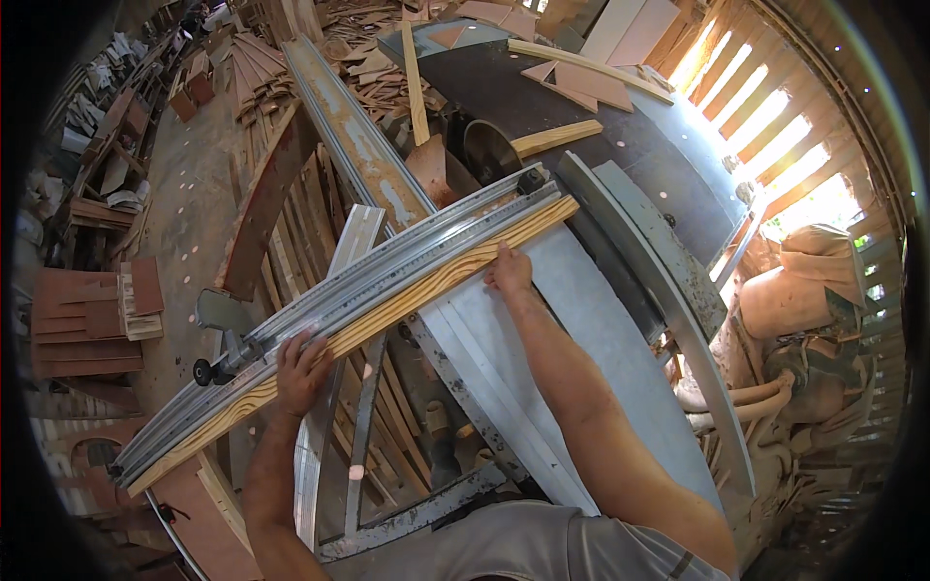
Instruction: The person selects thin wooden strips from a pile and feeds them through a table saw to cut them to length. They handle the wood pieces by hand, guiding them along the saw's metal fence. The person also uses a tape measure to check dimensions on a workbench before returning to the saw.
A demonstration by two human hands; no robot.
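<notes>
A long pine board (pixel 441 274) with wavy grain lies diagonally along a grooved aluminium fence (pixel 407 254) on a sliding table saw. My left hand (pixel 301 374) grips the board left of its middle, the fingers reaching over it onto the fence. Nearer the board's far right end, my right hand (pixel 510 270) is closed against its near edge, thumb up and the other fingers curled. Both forearms come in from below. Beyond the fence's right end stands the round saw blade (pixel 491 152), apart from the board.
Under the board spreads the grey metal table (pixel 591 320). A clamp-like stop with a black knob (pixel 202 372) sits at the fence's left. Wood offcuts (pixel 368 73) pile up behind, reddish panels (pixel 87 320) stack at left, and a dust bag (pixel 799 286) stands at right.
</notes>
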